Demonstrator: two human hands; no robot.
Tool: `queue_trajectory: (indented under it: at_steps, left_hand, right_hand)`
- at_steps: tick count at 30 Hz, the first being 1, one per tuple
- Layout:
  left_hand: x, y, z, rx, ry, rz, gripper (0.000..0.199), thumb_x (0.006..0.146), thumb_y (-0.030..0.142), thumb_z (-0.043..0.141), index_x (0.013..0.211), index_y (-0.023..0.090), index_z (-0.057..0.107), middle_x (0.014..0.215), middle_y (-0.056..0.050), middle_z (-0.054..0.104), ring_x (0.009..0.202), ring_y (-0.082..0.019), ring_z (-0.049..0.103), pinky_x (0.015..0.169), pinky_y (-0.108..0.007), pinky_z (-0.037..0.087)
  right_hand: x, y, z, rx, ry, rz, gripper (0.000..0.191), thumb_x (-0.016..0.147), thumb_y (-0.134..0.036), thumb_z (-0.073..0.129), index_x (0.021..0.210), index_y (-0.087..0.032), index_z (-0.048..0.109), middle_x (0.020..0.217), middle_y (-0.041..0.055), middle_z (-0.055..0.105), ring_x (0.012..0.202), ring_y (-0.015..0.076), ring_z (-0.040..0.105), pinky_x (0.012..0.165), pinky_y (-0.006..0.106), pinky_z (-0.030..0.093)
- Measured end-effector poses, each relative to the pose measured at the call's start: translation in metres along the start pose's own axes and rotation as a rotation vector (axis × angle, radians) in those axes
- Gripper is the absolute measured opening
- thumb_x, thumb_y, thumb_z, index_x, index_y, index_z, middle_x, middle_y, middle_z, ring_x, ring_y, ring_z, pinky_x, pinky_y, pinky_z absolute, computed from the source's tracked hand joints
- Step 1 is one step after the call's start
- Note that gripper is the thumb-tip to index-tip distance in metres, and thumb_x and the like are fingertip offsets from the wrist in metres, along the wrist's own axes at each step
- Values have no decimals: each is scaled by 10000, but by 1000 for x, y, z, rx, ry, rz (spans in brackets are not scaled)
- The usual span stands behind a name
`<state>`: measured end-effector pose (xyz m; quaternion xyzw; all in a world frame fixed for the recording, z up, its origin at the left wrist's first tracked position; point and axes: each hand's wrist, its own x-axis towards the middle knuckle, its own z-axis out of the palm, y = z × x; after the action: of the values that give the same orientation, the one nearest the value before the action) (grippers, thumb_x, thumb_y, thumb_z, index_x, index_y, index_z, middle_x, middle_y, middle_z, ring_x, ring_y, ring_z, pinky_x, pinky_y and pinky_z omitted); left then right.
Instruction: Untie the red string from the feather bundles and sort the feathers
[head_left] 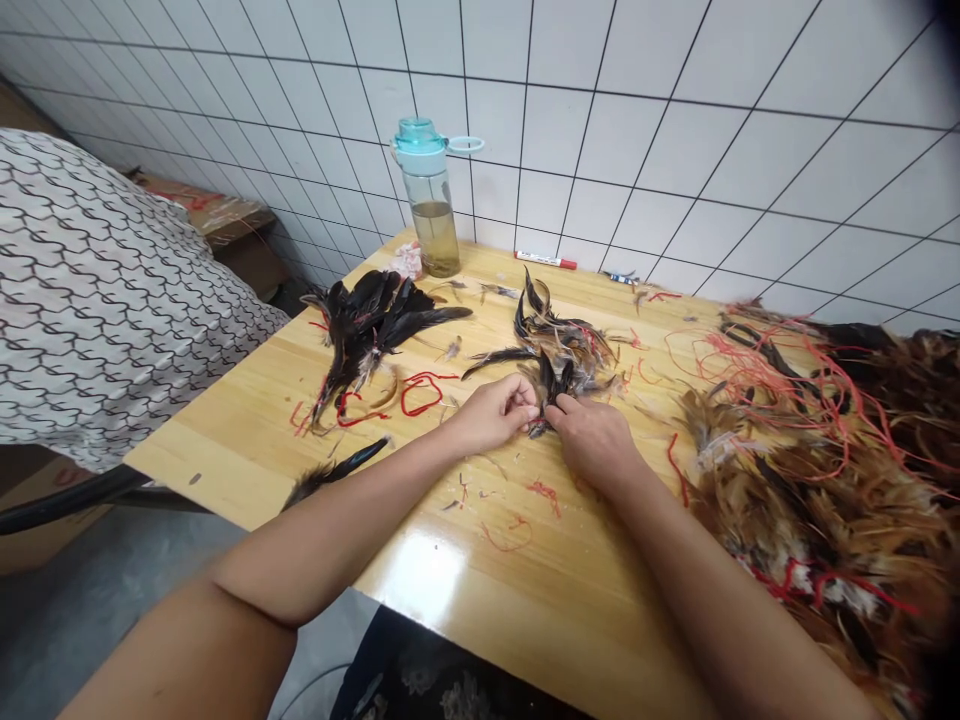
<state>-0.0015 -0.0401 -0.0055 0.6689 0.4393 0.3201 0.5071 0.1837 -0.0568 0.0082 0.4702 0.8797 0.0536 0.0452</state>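
Over the middle of the wooden table (480, 560), both hands meet at a small bunch of dark feathers (553, 377). My right hand (598, 437) has its fingers curled closed on the lower part of this bunch. From the other side my left hand (496, 412) comes up against it with thumb and fingertips pinched together; what lies in that pinch is too small to tell. Just behind the hands is a loose pile of brown and black feathers (566, 335). A bigger heap of black feathers (375, 320) rests to the left, near loops of red string (422, 393).
A bottle (435, 225) with a teal lid stands at the back by the tiled wall, near a red marker (546, 260). Brown feather bundles (825, 500) and tangled red thread (795, 385) fill the right side. A person in patterned cloth (112, 300) is at far left.
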Motion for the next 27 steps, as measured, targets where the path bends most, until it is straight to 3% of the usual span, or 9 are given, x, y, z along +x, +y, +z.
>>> queue_trajectory:
  at_steps: [3, 7, 18, 27]
  left_hand:
    - [-4, 4, 3, 236, 6, 62, 100, 817, 246, 588, 875, 167, 564, 732, 18, 592, 628, -87, 510, 602, -213, 393]
    - [-7, 9, 4, 393, 0, 93, 85, 828, 254, 578, 839, 170, 582, 705, 16, 592, 636, -100, 514, 597, -220, 377]
    - [-5, 5, 0, 579, -22, 124, 99, 812, 162, 545, 837, 175, 640, 799, -27, 636, 773, -155, 575, 731, -275, 422]
    - [-7, 4, 2, 605, -10, 206, 125, 789, 92, 473, 756, 182, 553, 767, -12, 597, 743, -141, 541, 688, -260, 401]
  right_hand:
    - [-1, -1, 4, -1, 37, 36, 236, 934, -180, 401, 959, -195, 635, 878, 84, 630, 752, 176, 556, 584, 314, 229]
    - [-1, -2, 8, -7, 114, 61, 211, 931, -186, 416, 917, -193, 627, 841, 72, 630, 731, 173, 558, 583, 322, 215]
    - [-2, -3, 8, 106, 163, 159, 261, 963, -217, 361, 972, -205, 621, 882, 43, 672, 728, 161, 589, 597, 300, 254]
    - [-2, -4, 4, 145, 132, 135, 267, 968, -225, 363, 966, -207, 629, 866, 37, 674, 748, 160, 594, 611, 297, 262]
